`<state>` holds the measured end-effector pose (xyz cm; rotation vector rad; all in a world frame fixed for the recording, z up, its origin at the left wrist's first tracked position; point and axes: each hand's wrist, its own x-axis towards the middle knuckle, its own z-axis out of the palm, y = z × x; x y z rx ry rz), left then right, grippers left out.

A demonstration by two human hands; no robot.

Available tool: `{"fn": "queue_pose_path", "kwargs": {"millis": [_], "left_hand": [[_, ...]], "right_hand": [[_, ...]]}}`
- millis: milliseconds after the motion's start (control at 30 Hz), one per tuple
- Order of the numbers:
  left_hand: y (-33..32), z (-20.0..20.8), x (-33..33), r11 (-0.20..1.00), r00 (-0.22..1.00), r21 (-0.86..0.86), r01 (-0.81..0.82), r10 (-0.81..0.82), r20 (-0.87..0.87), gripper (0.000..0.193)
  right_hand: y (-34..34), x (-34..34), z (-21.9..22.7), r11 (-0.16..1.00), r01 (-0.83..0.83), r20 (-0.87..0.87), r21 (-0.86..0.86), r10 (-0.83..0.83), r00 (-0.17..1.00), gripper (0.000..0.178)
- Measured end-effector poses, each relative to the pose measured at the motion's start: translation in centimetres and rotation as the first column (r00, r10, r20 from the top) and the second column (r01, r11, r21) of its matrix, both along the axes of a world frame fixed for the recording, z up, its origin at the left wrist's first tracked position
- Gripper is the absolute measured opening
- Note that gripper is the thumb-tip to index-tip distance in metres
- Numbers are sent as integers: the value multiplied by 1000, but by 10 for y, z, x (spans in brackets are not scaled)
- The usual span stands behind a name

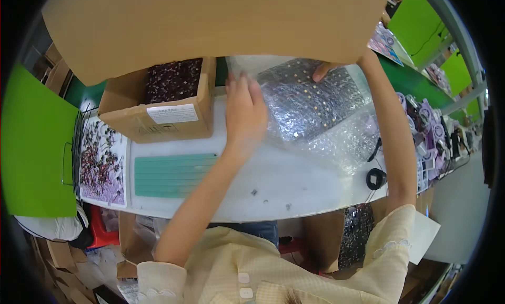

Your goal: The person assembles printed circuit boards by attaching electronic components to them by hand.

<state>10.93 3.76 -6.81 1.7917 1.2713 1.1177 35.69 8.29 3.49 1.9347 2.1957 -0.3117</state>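
A sheet of clear bubble wrap (344, 138) lies on the white worktop with a flat, silvery wrapped bundle (310, 101) showing dark contents and small pale dots. At the left edge of the plastic, my left hand (245, 112) has its fingers stretched out and somewhat blurred by motion. My right hand (329, 68) reaches over the far side of the bundle, its thumb resting on the plastic. A large brown cardboard panel (210, 25) covers most of that hand, so its other fingers are hidden.
Left of my hands stands an open cardboard box (173, 122) of dark small parts. Nearer lies a ribbed green mat (171, 178), beside a white tray (128, 183) of loose pieces. A black round object (375, 179) sits by my right forearm. Purple items (434, 128) crowd the right.
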Motion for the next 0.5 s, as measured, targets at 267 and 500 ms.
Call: {"fn": "queue_pose_path", "kwargs": {"millis": [267, 500], "left_hand": [[-79, -6, -14, 955, 970, -190, 227, -239, -39, 93], [-43, 26, -11, 997, 976, -7, 82, -81, -202, 87]], "right_hand": [[-9, -15, 23, 966, -159, 68, 205, 148, 987, 63], [9, 62, -13, 977, 58, -451, -205, -147, 880, 27]]}}
